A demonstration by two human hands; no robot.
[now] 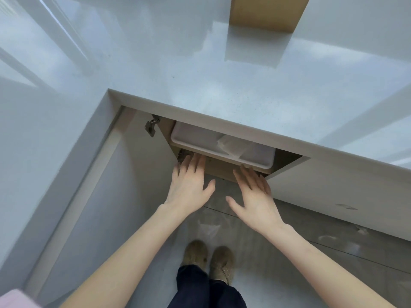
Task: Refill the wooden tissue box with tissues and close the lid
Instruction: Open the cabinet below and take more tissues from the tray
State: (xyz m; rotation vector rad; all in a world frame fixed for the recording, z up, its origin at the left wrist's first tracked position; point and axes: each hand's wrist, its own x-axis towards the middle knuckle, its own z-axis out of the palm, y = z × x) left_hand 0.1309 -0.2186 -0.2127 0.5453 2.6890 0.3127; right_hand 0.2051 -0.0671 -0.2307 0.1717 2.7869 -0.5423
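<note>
Glossy white bench fills the upper frame, wooden tissue box at top centre. Below its edge, mid-frame, an open cabinet holds a white tray. Left hand and right hand reach in, fingers spread, holding nothing.

Both bare hands reach down toward an open cupboard under the pale countertop; the left hand lies flat with fingers spread, its fingertips at the wooden shelf edge; the right hand is likewise flat and empty, fingertips just below a white plastic bin on that shelf; a clear-wrapped pack lies inside the bin; the cupboard door stands swung open at left; a wooden box sits on the counter's far side; brown slippers show below.
</note>
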